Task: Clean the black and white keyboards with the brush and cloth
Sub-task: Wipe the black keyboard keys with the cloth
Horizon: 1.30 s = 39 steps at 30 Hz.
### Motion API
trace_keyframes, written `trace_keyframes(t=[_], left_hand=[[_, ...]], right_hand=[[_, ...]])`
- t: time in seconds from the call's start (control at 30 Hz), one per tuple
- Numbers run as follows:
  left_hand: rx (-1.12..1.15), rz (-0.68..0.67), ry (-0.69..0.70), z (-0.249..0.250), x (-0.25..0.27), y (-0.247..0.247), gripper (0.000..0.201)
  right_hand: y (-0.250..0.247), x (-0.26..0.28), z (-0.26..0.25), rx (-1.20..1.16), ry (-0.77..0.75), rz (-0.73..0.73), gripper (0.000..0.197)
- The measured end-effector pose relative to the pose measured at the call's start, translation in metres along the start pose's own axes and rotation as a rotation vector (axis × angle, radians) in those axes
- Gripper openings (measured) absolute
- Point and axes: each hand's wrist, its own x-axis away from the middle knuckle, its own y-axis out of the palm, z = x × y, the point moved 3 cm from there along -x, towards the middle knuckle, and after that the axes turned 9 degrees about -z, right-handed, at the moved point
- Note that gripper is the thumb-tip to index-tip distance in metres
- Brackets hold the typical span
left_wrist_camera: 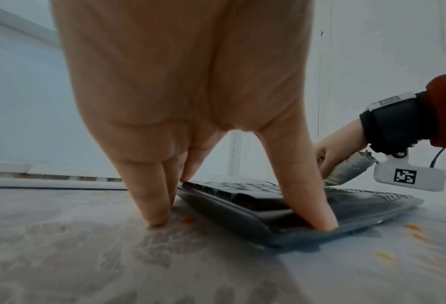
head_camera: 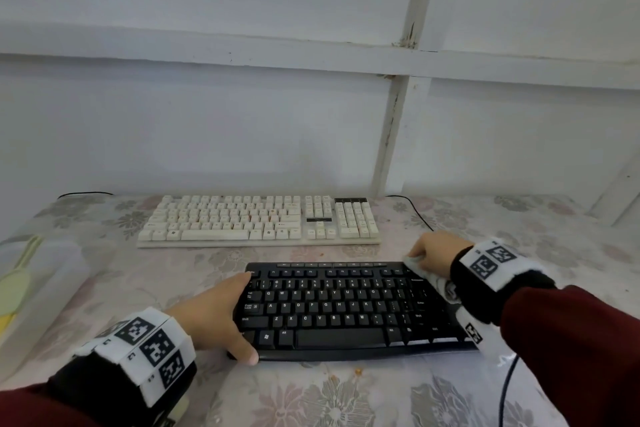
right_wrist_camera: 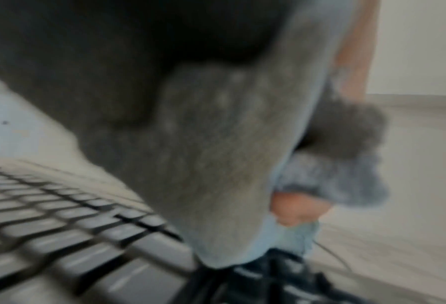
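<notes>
The black keyboard [head_camera: 346, 308] lies in front of me on the table, and the white keyboard [head_camera: 259, 222] lies behind it. My left hand [head_camera: 228, 315] braces the black keyboard's left end. Its fingers [left_wrist_camera: 154, 205] are straight, and its thumb [left_wrist_camera: 312, 201] presses the front edge. My right hand [head_camera: 433, 253] grips a pale grey cloth [head_camera: 420, 269] at the black keyboard's back right corner. The cloth [right_wrist_camera: 216, 164] fills the blurred right wrist view, hanging over the keys [right_wrist_camera: 61, 236]. A pale green brush [head_camera: 15, 284] lies at the far left edge.
The table [head_camera: 311, 399] has a floral cover under clear plastic, with orange crumbs [head_camera: 358, 372] in front of the black keyboard. A dark cable [head_camera: 505, 388] runs off the front right. Another cable [head_camera: 415, 215] trails right of the white keyboard. A white wall stands directly behind.
</notes>
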Motion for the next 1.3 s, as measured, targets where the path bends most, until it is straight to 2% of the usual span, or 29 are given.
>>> trace_keyframes(t=[0.07,0.23,0.43,0.53,0.77,0.9,1.0,1.03,1.13,1.23,1.3], left_hand=[[0.015,-0.012,-0.011,-0.001,-0.001,0.000,0.091],[0.071,-0.045,-0.039,-0.010,-0.003,0.000,0.094],[0.051,-0.070,-0.107,-0.022,-0.005,0.001,0.133],[0.076,-0.073,-0.117,-0.024,-0.005,0.002,0.143],[0.064,-0.064,-0.139,-0.019,-0.001,0.003,0.137],[0.053,-0.060,-0.146,-0.011,0.001,0.002,0.113],[0.070,-0.070,-0.129,-0.008,0.001,0.001,0.104],[0.069,-0.069,-0.128,-0.009,0.002,0.001,0.105],[0.042,-0.055,-0.146,-0.015,0.001,0.001,0.136],[0.043,-0.054,-0.132,-0.019,-0.001,0.001,0.145],[0.038,-0.049,-0.124,-0.018,-0.001,0.001,0.142]], right_hand=[[-0.009,-0.001,0.014,0.024,0.033,0.007,0.033],[-0.001,-0.007,0.031,-0.034,-0.008,0.018,0.037],[0.005,-0.009,0.077,-0.148,0.081,0.060,0.036],[0.007,-0.009,0.098,-0.071,0.107,0.083,0.034],[-0.004,-0.001,0.126,-0.075,0.243,0.090,0.030],[-0.012,-0.002,0.095,-0.056,0.130,0.069,0.032],[0.000,-0.006,0.081,-0.065,0.073,0.035,0.034],[0.002,-0.008,0.083,-0.071,0.075,0.031,0.034],[0.003,-0.007,0.103,-0.094,0.126,0.028,0.030],[0.000,-0.003,0.124,-0.058,0.219,0.038,0.028],[-0.004,-0.003,0.130,-0.012,0.269,0.027,0.028]])
